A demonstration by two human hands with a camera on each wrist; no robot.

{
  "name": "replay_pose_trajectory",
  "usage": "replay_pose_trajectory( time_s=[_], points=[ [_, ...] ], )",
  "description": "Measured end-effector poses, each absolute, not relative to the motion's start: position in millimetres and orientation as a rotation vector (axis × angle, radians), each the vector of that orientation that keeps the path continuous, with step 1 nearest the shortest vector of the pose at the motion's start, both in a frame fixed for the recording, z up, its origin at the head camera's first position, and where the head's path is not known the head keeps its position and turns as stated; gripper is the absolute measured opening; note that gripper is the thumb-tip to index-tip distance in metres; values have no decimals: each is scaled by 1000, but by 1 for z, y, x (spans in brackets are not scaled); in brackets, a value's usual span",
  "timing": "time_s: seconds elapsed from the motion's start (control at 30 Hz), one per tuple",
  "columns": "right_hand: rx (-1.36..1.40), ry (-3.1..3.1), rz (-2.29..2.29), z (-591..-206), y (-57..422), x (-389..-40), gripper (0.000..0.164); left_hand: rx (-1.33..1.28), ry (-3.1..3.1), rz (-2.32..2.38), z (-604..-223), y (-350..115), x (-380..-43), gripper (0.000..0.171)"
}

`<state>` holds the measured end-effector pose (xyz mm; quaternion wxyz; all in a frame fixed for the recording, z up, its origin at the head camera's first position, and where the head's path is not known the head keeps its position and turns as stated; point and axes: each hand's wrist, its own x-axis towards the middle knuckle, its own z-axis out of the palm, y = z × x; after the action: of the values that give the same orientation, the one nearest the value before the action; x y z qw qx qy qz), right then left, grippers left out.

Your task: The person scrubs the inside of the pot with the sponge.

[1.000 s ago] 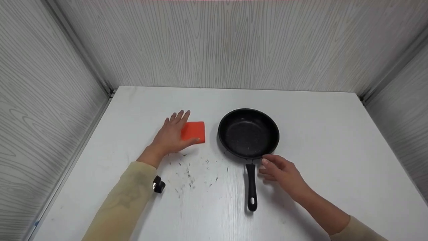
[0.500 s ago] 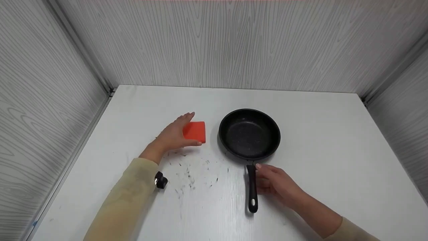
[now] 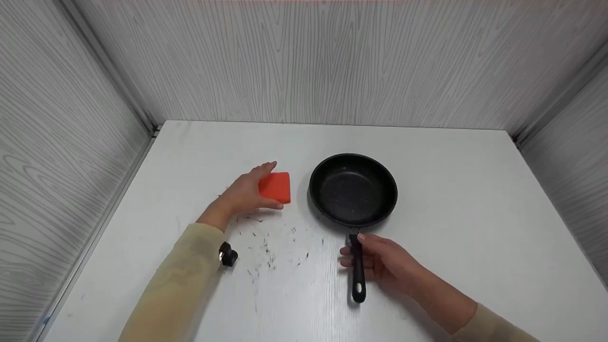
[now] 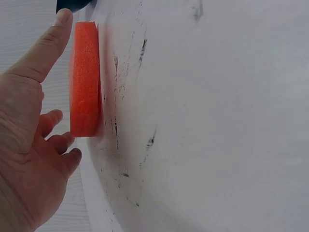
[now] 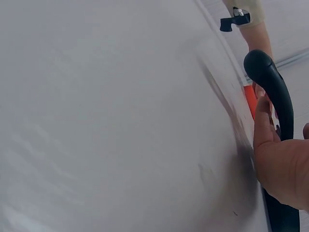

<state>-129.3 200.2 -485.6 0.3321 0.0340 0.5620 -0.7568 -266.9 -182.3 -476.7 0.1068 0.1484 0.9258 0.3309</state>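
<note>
In the head view my left hand (image 3: 243, 194) reaches over the left side of an orange-red sponge (image 3: 277, 188) on the table. Its thumb and fingers are spread along two sides of the sponge. The left wrist view shows the thumb apart from the sponge (image 4: 85, 79), with the other fingers behind it. A black frying pan (image 3: 353, 189) sits to the right, handle towards me. My right hand (image 3: 392, 263) is at the handle (image 3: 357, 270): fingers pass loosely beneath it, and the thumb lies over its upper end. In the right wrist view the fingers look fairly straight beside the handle (image 5: 277, 94).
Dark smudges (image 3: 268, 251) mark the white tabletop (image 3: 451, 190) between the hands. Wood-grain panels (image 3: 304, 61) stand at the back and both sides. A small black device (image 3: 228, 255) is at the left sleeve.
My right hand has moved left from beside the pan's rim to its handle, its fingers now showing beyond it. The left hand's fingers have drawn in around the sponge. Pan and sponge stay put.
</note>
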Motion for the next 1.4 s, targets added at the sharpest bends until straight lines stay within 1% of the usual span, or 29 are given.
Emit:
replay_pose_trajectory(
  time_s=[0.17, 0.63, 0.73, 0.97, 1.27, 1.4],
  points=[
    [129, 1443, -1995, -489, 197, -130, 56, 418, 2713, 977, -477, -183, -267, 113],
    [123, 1348, -2082, -498, 195, -128, 48, 335, 2695, 981, -482, -183, -265, 106],
    [141, 1352, -2095, -498, 195, -127, 48, 327, 2693, 976, -481, -182, -265, 104],
    [83, 1370, -2096, -498, 197, -125, 46, 343, 2698, 955, -481, -182, -268, 99],
    [49, 1403, -2094, -499, 198, -122, 45, 350, 2681, 954, -481, -180, -271, 102],
    [65, 1406, -2104, -499, 197, -121, 47, 360, 2677, 955, -481, -180, -272, 96]
  ],
)
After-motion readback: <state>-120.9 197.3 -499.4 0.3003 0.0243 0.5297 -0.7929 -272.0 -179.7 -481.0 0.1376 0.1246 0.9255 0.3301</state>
